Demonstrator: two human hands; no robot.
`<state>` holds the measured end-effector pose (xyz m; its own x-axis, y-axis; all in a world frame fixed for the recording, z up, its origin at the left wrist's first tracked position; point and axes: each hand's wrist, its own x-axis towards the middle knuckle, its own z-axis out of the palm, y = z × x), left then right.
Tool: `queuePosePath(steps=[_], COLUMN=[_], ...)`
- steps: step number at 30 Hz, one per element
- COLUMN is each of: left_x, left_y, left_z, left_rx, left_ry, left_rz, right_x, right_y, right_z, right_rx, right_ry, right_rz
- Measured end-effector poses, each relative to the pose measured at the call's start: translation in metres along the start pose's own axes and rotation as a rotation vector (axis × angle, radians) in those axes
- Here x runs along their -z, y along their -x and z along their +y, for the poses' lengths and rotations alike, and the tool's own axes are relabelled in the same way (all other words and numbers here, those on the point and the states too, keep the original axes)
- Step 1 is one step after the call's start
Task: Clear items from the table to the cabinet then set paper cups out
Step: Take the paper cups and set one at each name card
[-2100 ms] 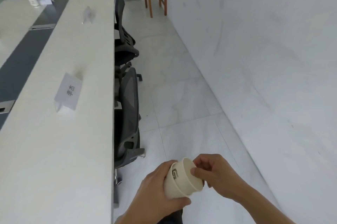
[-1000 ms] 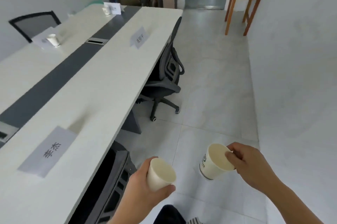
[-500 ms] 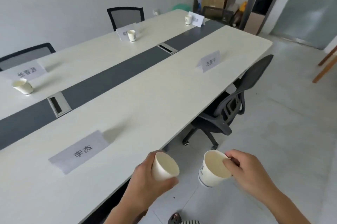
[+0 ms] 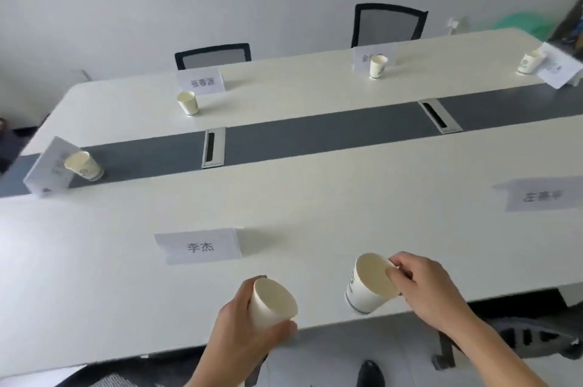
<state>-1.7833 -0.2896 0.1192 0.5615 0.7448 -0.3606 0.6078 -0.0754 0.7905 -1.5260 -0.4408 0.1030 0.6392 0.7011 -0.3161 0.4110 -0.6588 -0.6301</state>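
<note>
Clearing seems done, since the table (image 4: 315, 197) carries only name cards (image 4: 542, 199) and four paper cups (image 4: 188, 103) along its far side and left end; the two near cards still lack cups. The left grip (image 4: 239, 330) wraps a plain cream cup (image 4: 271, 303) above the near edge. The right grip (image 4: 422, 289) pinches the rim of a green-printed cup (image 4: 370, 285), tilted low over the table.

Bare forearms (image 4: 492, 352); below, what looks like a dark shoe (image 4: 371, 374).
</note>
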Motion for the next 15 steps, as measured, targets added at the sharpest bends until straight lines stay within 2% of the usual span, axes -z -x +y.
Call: queuePosePath(steps=[7,10,15], left_x=[-0.005,0.004,0.035], left_y=[0.005,0.002,-0.031], left_z=[-0.009,-0.021,-0.033], left_rx=[0.160,0.222,0.233], left_ry=[0.142,0.184,0.258], left_rz=[0.235,0.335,0.386], right_x=[-0.018,-0.048,-0.107], right_y=[-0.125,-0.173,-0.241], right_z=[-0.069,-0.113,-0.177], right_rx=[0.230,0.329,0.400], right_ry=[0.179,0.239,0.348], right_rz=[-0.189,-0.203,-0.205])
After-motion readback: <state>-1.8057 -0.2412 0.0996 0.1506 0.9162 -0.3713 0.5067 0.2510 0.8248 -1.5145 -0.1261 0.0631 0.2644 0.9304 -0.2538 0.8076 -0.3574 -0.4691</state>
